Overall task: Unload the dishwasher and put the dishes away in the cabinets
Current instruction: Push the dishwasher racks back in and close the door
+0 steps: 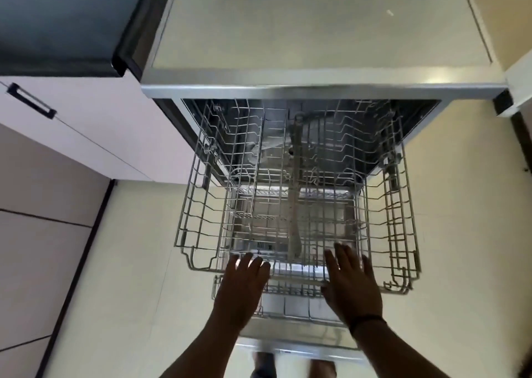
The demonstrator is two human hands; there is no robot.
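A person's left hand point(241, 282) and right hand point(349, 282), fingers spread wide and holding nothing, reach the front rim of the dishwasher's pulled-out upper rack point(296, 193) at frame centre. A small label point(263, 245) beneath the wires is too blurred to read.

Single head cam, wide-angle, right above the pulled-out upper rack point(296, 193), looking steeply down and forward. Rack's front rim sits close, low in frame; dishwasher top point(316, 23) lies beyond it; floor point(138, 262) on both sides.

Just past the fingers point(342, 255) of both hands, the rack's point(198, 204) upright wires bar the way; above them lies open room.
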